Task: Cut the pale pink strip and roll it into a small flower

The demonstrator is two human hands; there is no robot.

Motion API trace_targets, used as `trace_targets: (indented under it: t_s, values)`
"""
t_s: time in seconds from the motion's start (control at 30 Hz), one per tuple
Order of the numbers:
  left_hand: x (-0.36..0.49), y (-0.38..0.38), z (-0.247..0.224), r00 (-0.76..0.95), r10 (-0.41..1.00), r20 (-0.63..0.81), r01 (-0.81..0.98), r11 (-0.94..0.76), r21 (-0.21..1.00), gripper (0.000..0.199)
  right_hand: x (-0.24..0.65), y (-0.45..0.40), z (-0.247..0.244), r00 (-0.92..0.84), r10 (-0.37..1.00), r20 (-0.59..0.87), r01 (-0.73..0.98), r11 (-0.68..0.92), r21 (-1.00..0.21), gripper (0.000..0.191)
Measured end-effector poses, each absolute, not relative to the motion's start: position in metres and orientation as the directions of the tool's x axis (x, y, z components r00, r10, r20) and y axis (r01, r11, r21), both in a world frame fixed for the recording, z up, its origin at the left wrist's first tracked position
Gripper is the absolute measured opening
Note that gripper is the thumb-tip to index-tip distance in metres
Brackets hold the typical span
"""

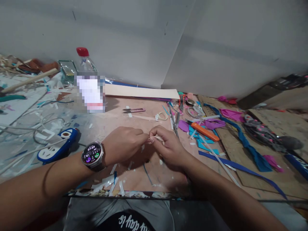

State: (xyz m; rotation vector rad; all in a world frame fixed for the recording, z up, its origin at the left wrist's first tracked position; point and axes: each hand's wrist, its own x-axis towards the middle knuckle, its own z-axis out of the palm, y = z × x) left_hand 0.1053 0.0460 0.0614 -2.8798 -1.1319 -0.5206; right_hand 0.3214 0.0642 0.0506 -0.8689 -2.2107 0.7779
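My left hand (126, 141), with a watch (92, 155) on its wrist, is closed in a pinch just above the tabletop. Touching its fingertips, my right hand (166, 144) has thumb and forefinger pressed together. A small, thin, pale piece (152, 138) shows between the two hands, held in the right fingers; its kind is too small to make out. What the left fingertips hold is hidden. Beyond the hands lie thread snips (134, 111) and a ring of pale tape (163, 115). To their right is an orange utility knife (204, 132).
At left are a blue-and-white power strip (56, 147) and tangled white cables (31, 128). A red-capped bottle (87, 62) stands behind a blurred-out bright phone-like shape (91, 94). A long cream strip (141, 92) lies near the wall. Coloured scraps and a blue ribbon (243, 168) litter the right.
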Motion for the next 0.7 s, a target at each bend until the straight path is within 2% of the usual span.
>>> trace_targets:
  t_s: [0.13,0.4,0.57,0.7]
  values:
    - [0.1022,0.0494,0.0604,0.671,0.677,0.302,0.667,-0.729,0.153,0.017,0.324,0.0676,0.0492,-0.578,0.723,0.378,0.363,0.644,-0.673,0.007]
    - [0.1043,0.0512,0.0579,0.689,0.705,0.166,0.672,-0.708,0.217,0.014,0.3252,0.0712,0.0474,-0.669,0.625,0.402,0.369,0.748,-0.551,0.005]
    - [0.1063,0.0487,0.0621,0.615,0.777,0.13,0.697,-0.614,0.37,0.029,0.3236,0.0682,0.049,-0.646,0.663,0.378,0.39,0.713,-0.583,0.007]
    - [0.1047,0.0503,0.0664,0.591,0.799,0.114,0.655,-0.557,0.511,0.031,0.3258,0.0686,0.0489,-0.619,0.696,0.365,0.406,0.681,-0.61,0.005]
